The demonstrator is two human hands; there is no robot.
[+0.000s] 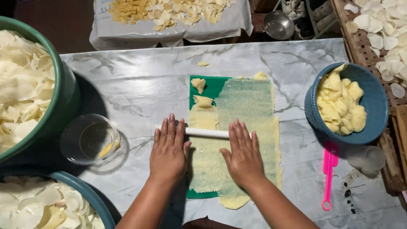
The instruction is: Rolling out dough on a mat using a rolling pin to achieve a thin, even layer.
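My left hand (168, 149) lay flat and spread, palm down, on one end of a white rolling pin (206, 132); my right hand (243, 153) lay the same way on the other end, fingers straight, neither one curled around it. Between my hands the pin showed bare across a thin sheet of yellow dough (241, 140), which stretched out ahead of my fingers and back under my right wrist, over a green mat (210, 86) on the marble-patterned desk (140, 85). Two small dough lumps (199, 85) sat beyond my left fingertips. Just left of my left hand stood a clear glass bowl (89, 139). Well right of my right hand sat a blue bowl (375, 101) of dough pieces, with a pink tool (328, 178) nearer to me.
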